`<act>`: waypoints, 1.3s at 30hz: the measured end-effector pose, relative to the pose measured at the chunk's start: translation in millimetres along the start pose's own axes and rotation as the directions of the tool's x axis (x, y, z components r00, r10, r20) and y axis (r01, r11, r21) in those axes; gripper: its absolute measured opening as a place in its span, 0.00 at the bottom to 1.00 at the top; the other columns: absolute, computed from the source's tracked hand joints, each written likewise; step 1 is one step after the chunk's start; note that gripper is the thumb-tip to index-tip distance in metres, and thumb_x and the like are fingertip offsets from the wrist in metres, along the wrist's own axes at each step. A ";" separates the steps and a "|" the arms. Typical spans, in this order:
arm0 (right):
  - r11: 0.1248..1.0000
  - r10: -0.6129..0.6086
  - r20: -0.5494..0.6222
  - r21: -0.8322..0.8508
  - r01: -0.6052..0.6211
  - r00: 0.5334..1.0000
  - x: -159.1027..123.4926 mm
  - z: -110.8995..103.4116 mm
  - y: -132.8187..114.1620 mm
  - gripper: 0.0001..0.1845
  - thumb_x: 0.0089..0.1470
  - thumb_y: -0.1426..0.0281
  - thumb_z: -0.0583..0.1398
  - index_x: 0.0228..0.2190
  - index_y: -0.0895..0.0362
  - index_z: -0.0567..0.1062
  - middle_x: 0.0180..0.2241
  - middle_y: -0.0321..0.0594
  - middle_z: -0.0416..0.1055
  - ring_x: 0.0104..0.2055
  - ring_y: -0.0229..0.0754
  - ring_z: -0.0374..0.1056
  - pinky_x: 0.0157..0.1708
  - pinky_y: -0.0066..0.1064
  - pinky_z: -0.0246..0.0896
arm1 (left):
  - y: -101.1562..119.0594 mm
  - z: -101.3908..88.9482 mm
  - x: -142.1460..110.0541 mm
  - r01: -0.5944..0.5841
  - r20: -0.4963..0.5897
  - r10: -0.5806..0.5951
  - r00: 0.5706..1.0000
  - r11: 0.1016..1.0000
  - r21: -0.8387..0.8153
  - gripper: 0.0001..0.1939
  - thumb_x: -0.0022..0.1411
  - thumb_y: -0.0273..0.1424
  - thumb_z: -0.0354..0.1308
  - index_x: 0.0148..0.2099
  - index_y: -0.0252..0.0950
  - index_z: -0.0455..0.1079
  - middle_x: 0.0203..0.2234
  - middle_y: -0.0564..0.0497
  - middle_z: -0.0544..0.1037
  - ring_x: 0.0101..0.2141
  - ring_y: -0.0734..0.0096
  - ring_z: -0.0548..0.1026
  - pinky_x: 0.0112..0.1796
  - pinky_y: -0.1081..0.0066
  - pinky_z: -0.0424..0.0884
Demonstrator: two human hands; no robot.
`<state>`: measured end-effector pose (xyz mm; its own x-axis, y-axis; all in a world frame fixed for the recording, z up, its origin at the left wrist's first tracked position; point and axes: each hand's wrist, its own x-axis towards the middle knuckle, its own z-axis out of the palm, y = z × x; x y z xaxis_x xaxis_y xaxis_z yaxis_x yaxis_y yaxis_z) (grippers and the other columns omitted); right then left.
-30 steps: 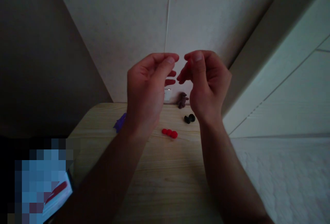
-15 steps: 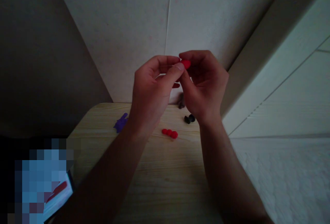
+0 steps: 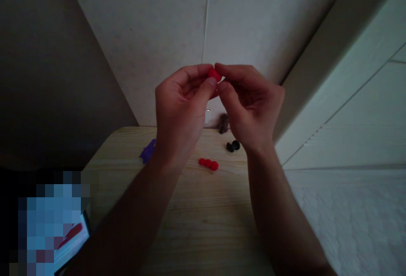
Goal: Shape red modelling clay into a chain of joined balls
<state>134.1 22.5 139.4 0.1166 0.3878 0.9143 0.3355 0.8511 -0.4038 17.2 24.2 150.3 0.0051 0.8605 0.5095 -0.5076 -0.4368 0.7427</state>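
Note:
My left hand (image 3: 182,102) is closed, pinching a small red lump (image 3: 215,75) that looks like modelling clay between thumb and index finger. Close against its right side is my right hand (image 3: 253,106), fingers curved, with a gap between thumb and index. The right index tip seems to touch the lump's upper edge. Below the hands, a row of three joined red balls (image 3: 208,164) lies on the wooden table (image 3: 196,216). A black piece with rounded ends (image 3: 233,146) rests beside my right wrist.
A purple figure (image 3: 147,152), partly behind my left forearm, lies at the table's left. A small brown figure (image 3: 223,123) stands at the back by the wall (image 3: 165,22). At lower left is a lit screen (image 3: 74,242), partly pixelated. A white cabinet (image 3: 355,111) rises on the right.
The red lump was in my right fingers with my left hand apart. The hands came together, and the lump moved left into my left pinch. The table pieces stayed put.

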 end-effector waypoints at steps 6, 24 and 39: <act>0.992 0.115 -0.076 0.067 -0.110 0.990 2.0 -0.8 -2.3 0.06 0.61 0.63 0.69 0.41 0.46 0.84 0.42 0.36 0.83 0.45 0.46 0.80 0.49 0.42 0.79 | 6.0 5.9 -4.6 0.020 0.016 -0.019 1.000 0.999 -0.030 0.06 0.62 0.34 0.71 0.38 0.40 0.79 0.39 0.51 0.86 0.53 0.59 0.82 0.57 0.58 0.80; 0.972 0.228 0.015 0.064 -0.228 0.974 2.2 -0.9 12.0 0.10 0.64 0.55 0.65 0.41 0.45 0.82 0.41 0.35 0.84 0.41 0.45 0.80 0.41 0.40 0.80 | 3.3 2.3 -4.5 -0.013 0.014 0.015 1.000 0.992 -0.123 0.08 0.63 0.21 0.66 0.37 0.39 0.83 0.37 0.53 0.85 0.45 0.66 0.83 0.56 0.61 0.80; 0.973 0.231 -0.038 0.022 -0.230 0.972 1.7 1.5 7.1 0.10 0.60 0.57 0.69 0.37 0.48 0.79 0.38 0.37 0.83 0.39 0.43 0.80 0.38 0.35 0.78 | -1.8 -2.1 -0.5 0.015 -0.050 -0.013 0.999 0.999 0.037 0.07 0.60 0.35 0.71 0.41 0.42 0.78 0.43 0.53 0.85 0.51 0.62 0.81 0.53 0.62 0.79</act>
<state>135.3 29.8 138.0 0.2261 0.5605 0.7967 0.2789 0.7464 -0.6042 16.3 25.2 147.8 -0.0315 0.8783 0.4771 -0.4752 -0.4331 0.7659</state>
